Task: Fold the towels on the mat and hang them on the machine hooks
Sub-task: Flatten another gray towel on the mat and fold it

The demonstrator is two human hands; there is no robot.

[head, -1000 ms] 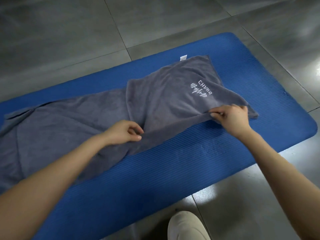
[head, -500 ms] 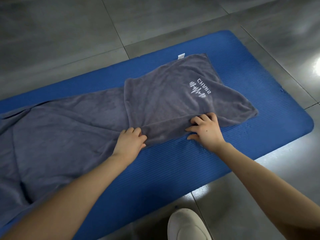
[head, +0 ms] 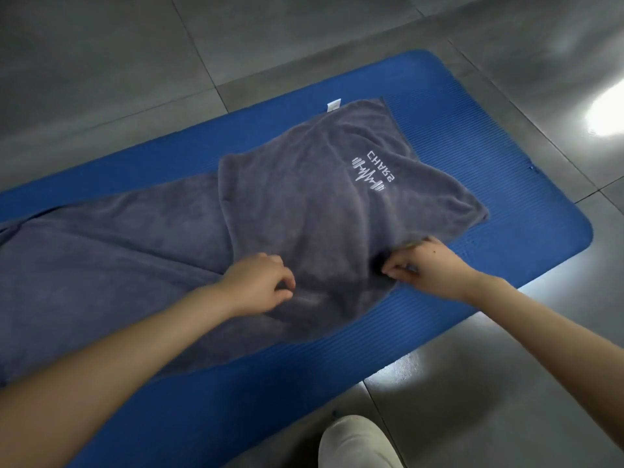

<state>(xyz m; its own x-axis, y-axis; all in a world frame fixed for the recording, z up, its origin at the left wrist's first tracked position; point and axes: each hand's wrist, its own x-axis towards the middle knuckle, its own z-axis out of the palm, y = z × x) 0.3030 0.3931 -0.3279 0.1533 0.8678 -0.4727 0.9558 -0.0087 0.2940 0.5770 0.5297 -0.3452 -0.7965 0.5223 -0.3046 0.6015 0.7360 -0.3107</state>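
A grey towel (head: 141,251) with white stitched lettering lies along the blue mat (head: 472,136). Its right end is folded back over itself, logo side up. My left hand (head: 260,285) pinches the near edge of the folded layer, fingers curled on the cloth. A short way to the right, my right hand (head: 429,265) grips the same near edge and bunches the fabric up. The towel's left end runs out of view. No machine hooks are visible.
The mat lies on a grey tiled floor (head: 101,62). A white shoe tip (head: 358,444) shows at the bottom edge, just off the mat. A bright light reflection (head: 604,116) sits on the floor at the right.
My hands went from pressing flat on the towel's near edge to pinching it. The near edge is now bunched and pulled toward me, and my right hand has shifted left.
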